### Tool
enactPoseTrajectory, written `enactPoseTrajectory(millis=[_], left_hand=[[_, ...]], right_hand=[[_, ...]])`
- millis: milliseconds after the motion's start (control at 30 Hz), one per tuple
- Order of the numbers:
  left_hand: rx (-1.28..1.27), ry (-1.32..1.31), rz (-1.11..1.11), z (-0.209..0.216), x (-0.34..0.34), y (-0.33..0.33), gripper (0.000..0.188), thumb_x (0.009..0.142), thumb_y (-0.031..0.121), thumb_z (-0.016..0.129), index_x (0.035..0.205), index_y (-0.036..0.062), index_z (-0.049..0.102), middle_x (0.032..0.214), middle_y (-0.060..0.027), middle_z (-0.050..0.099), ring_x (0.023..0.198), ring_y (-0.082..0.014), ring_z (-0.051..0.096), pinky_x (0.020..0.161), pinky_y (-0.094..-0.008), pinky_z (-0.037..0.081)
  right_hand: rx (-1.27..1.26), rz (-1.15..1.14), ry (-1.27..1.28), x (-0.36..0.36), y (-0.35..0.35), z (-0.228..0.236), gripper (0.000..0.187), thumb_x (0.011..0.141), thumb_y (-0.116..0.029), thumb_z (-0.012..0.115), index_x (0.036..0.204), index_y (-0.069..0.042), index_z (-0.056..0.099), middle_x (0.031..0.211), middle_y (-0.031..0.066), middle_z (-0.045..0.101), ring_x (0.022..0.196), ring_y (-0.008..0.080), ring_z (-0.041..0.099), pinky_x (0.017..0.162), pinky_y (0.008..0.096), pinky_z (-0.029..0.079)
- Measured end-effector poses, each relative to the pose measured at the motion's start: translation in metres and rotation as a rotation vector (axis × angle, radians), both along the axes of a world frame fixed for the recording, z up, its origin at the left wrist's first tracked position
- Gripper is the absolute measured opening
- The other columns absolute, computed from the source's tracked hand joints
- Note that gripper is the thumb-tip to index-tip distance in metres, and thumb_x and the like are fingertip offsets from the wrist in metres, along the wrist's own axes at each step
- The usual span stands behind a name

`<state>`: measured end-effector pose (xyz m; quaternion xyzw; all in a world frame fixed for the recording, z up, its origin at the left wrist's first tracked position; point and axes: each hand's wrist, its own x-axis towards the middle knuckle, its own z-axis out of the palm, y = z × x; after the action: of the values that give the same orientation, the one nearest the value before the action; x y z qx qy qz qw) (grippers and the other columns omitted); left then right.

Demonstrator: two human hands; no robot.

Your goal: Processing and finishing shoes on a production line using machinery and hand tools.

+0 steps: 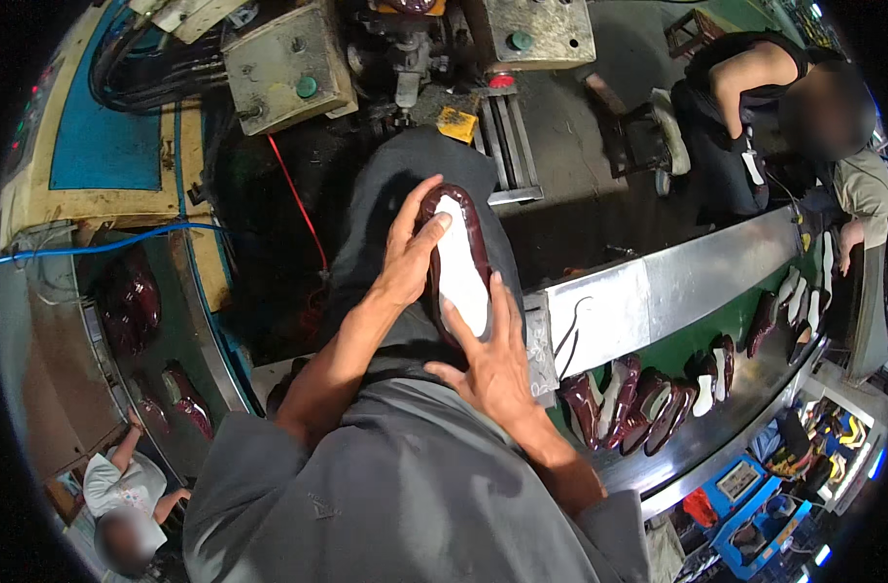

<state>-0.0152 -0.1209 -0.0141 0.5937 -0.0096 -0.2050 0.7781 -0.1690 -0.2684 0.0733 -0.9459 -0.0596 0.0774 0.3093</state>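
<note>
Upside down across my lap lies a dark red shoe upper (477, 247), its white insole (457, 272) facing up. My left hand (402, 260) grips it at the toe end, thumb pressed on the white insole and fingers round the left side. Lower down, my right hand (497, 374) holds the heel end, with its fingers along the right edge and its thumb by the insole's lower end. The heel itself is partly hidden by that hand. Both hands are closed on the same shoe, which rests against my dark trousers (381, 199).
On the right, a metal-edged conveyor (619, 311) carries several dark red shoes (648, 403). Another line on the left holds more shoes (186, 394). Machine boxes with green buttons (308, 87) stand ahead. One person (755, 87) sits far right; another (123, 486) is at lower left.
</note>
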Motion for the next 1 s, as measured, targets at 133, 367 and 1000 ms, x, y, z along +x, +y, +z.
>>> enactPoseTrajectory(millis=[133, 367, 1000], left_hand=[[-0.246, 0.235, 0.069, 0.002, 0.021, 0.002, 0.052, 0.112, 0.022, 0.063, 0.161, 0.0086, 0.05, 0.142, -0.0066, 0.066, 0.131, -0.0187, 0.062, 0.114, -0.0364, 0.047], [-0.374, 0.379, -0.01, -0.019, 0.046, 0.019, 0.036, 0.112, 0.033, 0.062, 0.139, 0.0096, 0.067, 0.106, 0.0017, 0.07, 0.094, -0.0123, 0.068, 0.088, -0.0334, 0.057], [-0.329, 0.075, 0.05, 0.134, 0.388, 0.011, 0.069, 0.104, 0.032, 0.073, 0.161, 0.0105, 0.04, 0.143, -0.0129, 0.062, 0.129, -0.0278, 0.063, 0.106, -0.0504, 0.056]], right_hand=[[-0.142, 0.005, -0.15, 0.007, -0.01, -0.032, 0.082, 0.081, -0.004, 0.078, 0.153, -0.039, 0.062, 0.169, 0.0331, 0.026, 0.129, 0.0528, 0.05, 0.104, 0.0564, 0.056], [-0.253, 0.164, -0.242, 0.011, -0.012, -0.044, 0.082, 0.086, 0.0, 0.07, 0.154, -0.044, 0.059, 0.171, 0.0324, 0.023, 0.129, 0.0522, 0.051, 0.095, 0.0537, 0.061], [-0.207, -0.167, -0.437, 0.199, -0.055, 0.075, 0.082, 0.076, -0.004, 0.085, 0.15, -0.035, 0.068, 0.171, 0.0333, 0.026, 0.132, 0.0525, 0.053, 0.105, 0.053, 0.054]])
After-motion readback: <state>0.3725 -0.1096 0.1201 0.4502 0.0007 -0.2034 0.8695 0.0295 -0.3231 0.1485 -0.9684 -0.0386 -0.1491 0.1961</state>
